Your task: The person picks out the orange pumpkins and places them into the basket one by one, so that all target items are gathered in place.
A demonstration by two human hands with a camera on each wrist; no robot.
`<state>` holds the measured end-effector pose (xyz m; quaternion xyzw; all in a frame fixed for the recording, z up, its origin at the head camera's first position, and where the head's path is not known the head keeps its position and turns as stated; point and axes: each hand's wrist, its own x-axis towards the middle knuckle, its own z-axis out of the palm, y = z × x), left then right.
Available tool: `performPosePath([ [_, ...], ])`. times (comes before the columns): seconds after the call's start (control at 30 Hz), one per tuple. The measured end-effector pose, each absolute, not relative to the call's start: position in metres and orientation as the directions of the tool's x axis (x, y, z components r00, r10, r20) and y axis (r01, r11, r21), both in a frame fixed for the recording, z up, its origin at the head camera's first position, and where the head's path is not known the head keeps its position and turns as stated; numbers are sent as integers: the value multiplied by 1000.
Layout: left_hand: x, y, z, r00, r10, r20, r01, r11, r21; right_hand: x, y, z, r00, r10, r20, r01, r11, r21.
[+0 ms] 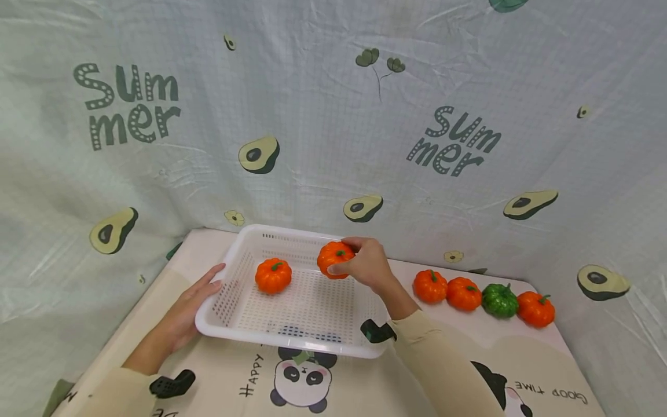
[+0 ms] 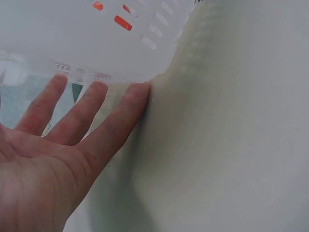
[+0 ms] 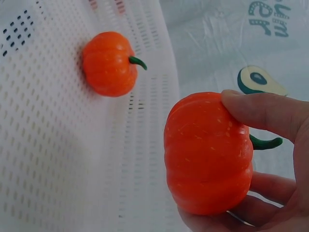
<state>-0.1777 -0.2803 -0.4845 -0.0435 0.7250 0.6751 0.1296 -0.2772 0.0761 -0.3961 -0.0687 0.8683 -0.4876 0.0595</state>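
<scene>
My right hand [image 1: 369,263] pinches an orange toy pumpkin [image 1: 335,260] with a green stem, over the back right of a white plastic basket [image 1: 292,346]. In the right wrist view, thumb and fingers span the held pumpkin [image 3: 208,153] from both sides. Another orange pumpkin [image 1: 273,275] lies in the basket's left half. At the basket's left side is my left hand [image 1: 187,307], its fingers extended along the rim. The left wrist view shows straight fingertips [image 2: 140,89] touching the basket's outer edge [image 2: 96,53].
Right of the basket, orange pumpkins [image 1: 429,286] and a green one [image 1: 499,300] stand in a row on the table. The table cover [image 1: 250,370] carries panda prints. A patterned curtain [image 1: 312,116] hangs close behind the basket and along both sides.
</scene>
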Motion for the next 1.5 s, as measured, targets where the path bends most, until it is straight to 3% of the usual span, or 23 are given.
performPosePath([
  [1.5,-178,-282,-486,-965,118,-236,-230,66,971,-292,39,-416,-971,-226,-82,-47,514,-857],
])
